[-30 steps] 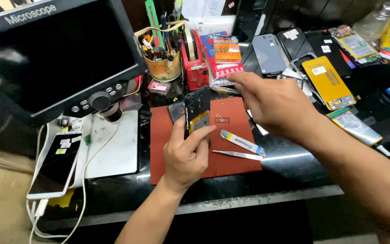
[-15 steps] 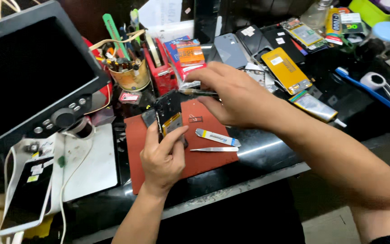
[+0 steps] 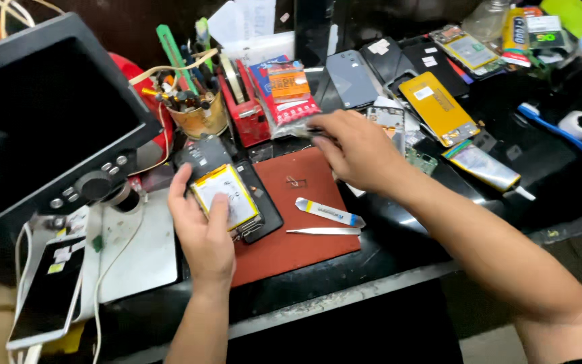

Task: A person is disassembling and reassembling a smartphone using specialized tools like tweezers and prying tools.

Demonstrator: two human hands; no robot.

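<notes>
Red-brown mat (image 3: 304, 222) carries the opened phone (image 3: 234, 195) at its left edge, my left hand (image 3: 203, 229) pressed flat on its yellow battery. My right hand (image 3: 355, 152) pinches a thin tool (image 3: 314, 133) (blurred) at the far edge; mat's near side lies open beyond the tweezers (image 3: 323, 231).

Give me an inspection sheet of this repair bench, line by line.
Surface: black bench with a red-brown mat.
Job's things: opened phone, yellow battery showing, on the mat's left edge.
Clutter: tweezers, white pry tool, tool cup, loose phone parts.
Fingers: left hand rests on the phone; right hand reaches past the mat, what it pinches is unclear.
Cables: white cable on the white base.
Surroundings: microscope screen at left.
</notes>
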